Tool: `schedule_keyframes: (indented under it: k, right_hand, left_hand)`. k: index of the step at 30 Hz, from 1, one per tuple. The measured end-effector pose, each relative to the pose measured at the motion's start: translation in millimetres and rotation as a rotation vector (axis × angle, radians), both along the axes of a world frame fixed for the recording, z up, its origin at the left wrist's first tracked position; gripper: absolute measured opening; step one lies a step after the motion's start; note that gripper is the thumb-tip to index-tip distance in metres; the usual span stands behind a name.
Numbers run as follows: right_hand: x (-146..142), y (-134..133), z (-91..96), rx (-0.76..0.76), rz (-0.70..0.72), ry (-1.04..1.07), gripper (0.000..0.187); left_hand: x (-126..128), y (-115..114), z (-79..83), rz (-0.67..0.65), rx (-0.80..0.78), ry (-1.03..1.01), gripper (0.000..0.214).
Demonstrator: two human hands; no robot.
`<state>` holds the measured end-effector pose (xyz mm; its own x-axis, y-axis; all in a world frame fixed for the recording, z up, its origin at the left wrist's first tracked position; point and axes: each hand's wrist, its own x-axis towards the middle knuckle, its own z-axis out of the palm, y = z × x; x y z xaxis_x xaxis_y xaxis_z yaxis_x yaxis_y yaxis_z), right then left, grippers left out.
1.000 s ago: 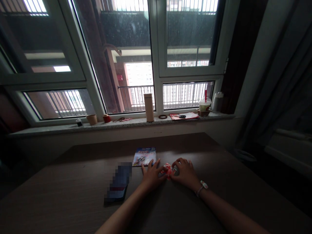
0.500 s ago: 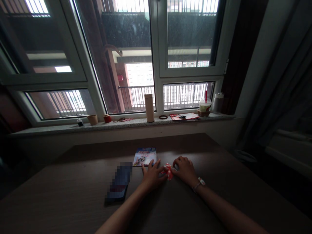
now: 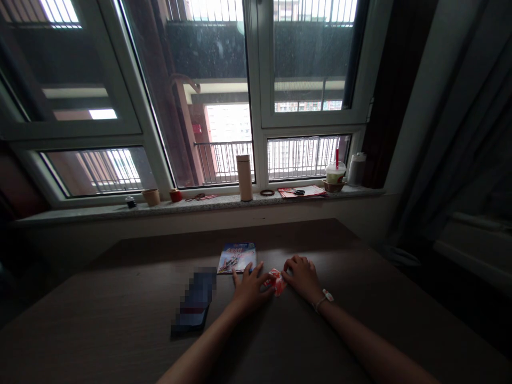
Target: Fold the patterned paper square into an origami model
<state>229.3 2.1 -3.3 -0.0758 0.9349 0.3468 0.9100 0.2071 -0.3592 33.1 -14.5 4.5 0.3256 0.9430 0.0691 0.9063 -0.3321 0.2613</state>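
A small folded red-and-white piece of paper lies on the dark table between my two hands. The thumb and index finger of my left hand hold its left side, while the other fingers are spread toward a blue picture booklet. My right hand, with its fingers curled, grips the paper's upper right edge between thumb and forefinger. A bracelet circles the right wrist. The palms face down, so the undersides of the fingertips are hidden.
A dark pixelated flat object lies left of my left forearm. On the windowsill stand a paper cup, a tan bottle and a drink cup with a red straw. Scissors rest on red papers there.
The paper between my hands has shifted from a narrow, uneven shape to a flatter, wider one. My hands have hardly moved.
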Motion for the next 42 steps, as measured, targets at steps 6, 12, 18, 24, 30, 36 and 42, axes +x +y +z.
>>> schedule_keyframes:
  k: [6,12,18,24,30,36,42]
  right_hand:
    - [3,1,-6.0,0.025,0.023,0.019,0.015]
    - [4,0,-6.6,0.018,0.046,0.043,0.016]
    - [2,-3,-2.0,-0.021,0.031,0.073,0.018]
    - [5,-9,1.8,-0.072,0.084,0.105,0.025]
    - [5,-13,3.8,-0.116,0.106,0.102,0.035]
    - [6,-16,2.7,-0.113,0.135,0.11,0.043]
    - [8,-17,-0.9,-0.111,0.169,0.089,0.055]
  left_hand:
    - [-1,0,-1.5,-0.004,0.0,-0.004,0.04]
    - [0,-1,-0.2,0.01,0.009,0.013,0.039]
    - [0,-2,0.6,0.022,0.005,0.028,0.04]
    - [-1,-1,-0.4,0.025,0.012,0.014,0.04]
    - [0,-2,1.6,0.038,0.01,0.039,0.042]
    - [1,-1,1.7,0.061,0.003,0.07,0.043]
    - [0,-1,1.7,0.045,0.0,0.036,0.041]
